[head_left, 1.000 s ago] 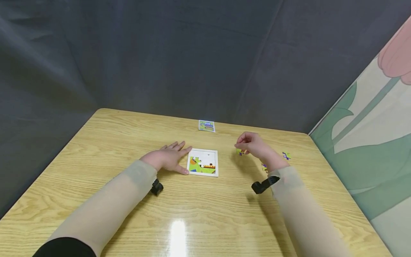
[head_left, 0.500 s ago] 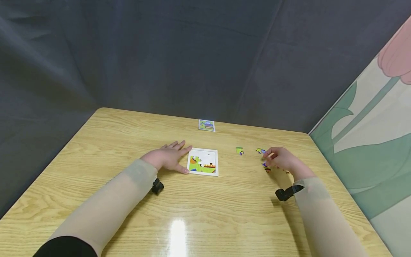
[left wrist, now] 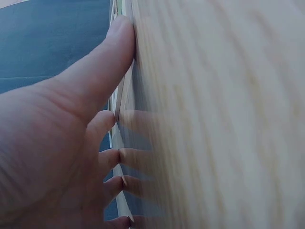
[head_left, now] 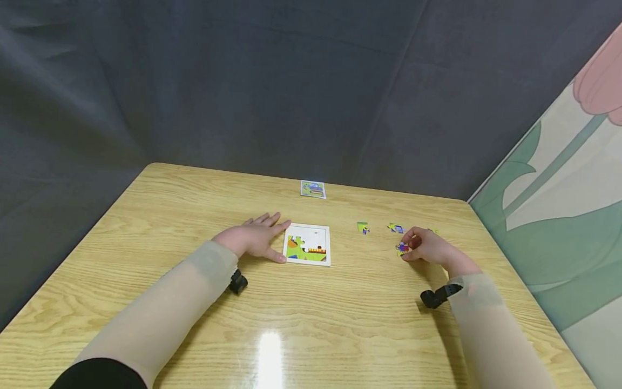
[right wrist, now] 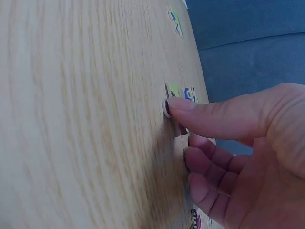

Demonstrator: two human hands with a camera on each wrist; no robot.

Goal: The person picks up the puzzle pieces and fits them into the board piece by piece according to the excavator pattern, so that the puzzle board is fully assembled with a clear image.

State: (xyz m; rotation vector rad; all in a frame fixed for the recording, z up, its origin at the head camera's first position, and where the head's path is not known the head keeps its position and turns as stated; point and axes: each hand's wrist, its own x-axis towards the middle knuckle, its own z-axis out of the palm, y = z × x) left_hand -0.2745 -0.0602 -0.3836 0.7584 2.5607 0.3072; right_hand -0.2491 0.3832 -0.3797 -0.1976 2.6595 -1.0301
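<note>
No text, brand, number or sign can be read anywhere. The printed card [head_left: 313, 189], beyond the left grip [head_left: 254, 239] and to its right, bears pale marks too small to make out. On the puzzle board [head_left: 328, 246], touching the left grip, a tiny mark on the white part is equally unreadable. The printed piece [head_left: 401, 248] pinched in the right grip [head_left: 427, 248] shows only coloured shapes, too small to tell as lettering.
</note>
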